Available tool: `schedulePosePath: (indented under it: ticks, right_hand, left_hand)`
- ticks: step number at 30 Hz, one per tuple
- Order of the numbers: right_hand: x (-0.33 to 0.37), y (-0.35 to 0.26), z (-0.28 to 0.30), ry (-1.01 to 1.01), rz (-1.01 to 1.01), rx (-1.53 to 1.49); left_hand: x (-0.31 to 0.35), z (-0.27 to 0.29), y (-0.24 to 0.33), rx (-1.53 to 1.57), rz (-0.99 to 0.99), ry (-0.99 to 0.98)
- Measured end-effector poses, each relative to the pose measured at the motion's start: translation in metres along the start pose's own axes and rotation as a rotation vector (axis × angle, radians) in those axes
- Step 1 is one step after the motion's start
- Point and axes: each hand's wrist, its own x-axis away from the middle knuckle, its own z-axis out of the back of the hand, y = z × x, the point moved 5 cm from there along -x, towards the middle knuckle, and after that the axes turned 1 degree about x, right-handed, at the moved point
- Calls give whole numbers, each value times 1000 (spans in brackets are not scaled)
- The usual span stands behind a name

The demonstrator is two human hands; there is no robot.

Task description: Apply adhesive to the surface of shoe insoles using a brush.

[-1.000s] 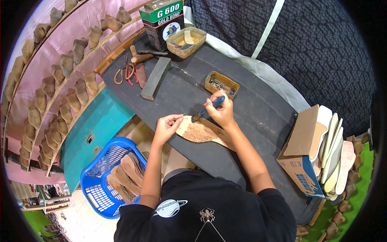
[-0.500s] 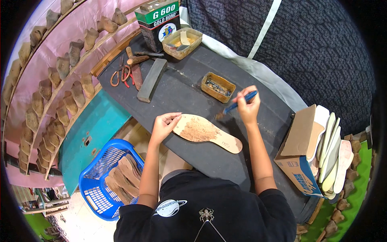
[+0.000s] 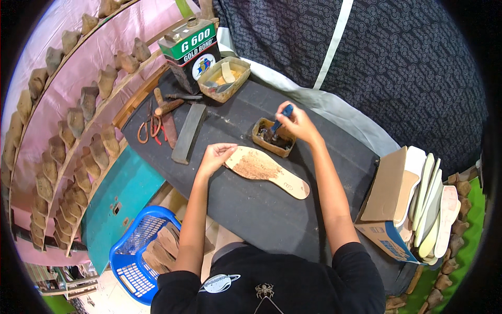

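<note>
My left hand (image 3: 216, 158) pinches the wide end of a tan insole (image 3: 266, 171) between thumb and fingers. Brown, patchy smears cover the wide half of its upper face, and a small mark shows near its narrow end. In my right hand (image 3: 295, 124) is a brush with a blue handle (image 3: 286, 112), gripped from above. Its bristle end is down inside a small yellowish tub (image 3: 281, 150), whose contents look dark and crusted. The tub stands on the dark table just beyond the insole.
At the back left stand a metal can (image 3: 191, 57) and an open plastic container (image 3: 225, 86). Scissors (image 3: 150, 128), a hammer (image 3: 166, 106) and a grey block (image 3: 189, 133) lie nearby. A cardboard box of soles (image 3: 384, 188) sits right; a blue basket (image 3: 137, 272) stands lower left.
My right hand has moved left and away from me, taking the brush from beside the insole into the tub. The left hand still holds the insole, and the view has shifted slightly.
</note>
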Motion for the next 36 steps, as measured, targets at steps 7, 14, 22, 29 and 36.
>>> schedulePosePath:
  ticks: [7,14,22,29,36]
  right_hand:
    - [-5,-9,-23,-190,109,182]
    - [-9,-16,-40,-316,70,264]
    - [-15,-12,-30,-326,14,217]
    - [-19,-14,-32,-314,21,222]
    - [-11,-21,-19,-330,76,250]
  left_hand:
    - [1,-2,-2,17,78,4]
    - [-3,-5,-1,-41,49,35]
    - [-1,-4,1,-92,59,64]
    - [0,-6,3,-71,46,60]
    - [-1,-3,-3,-41,55,33]
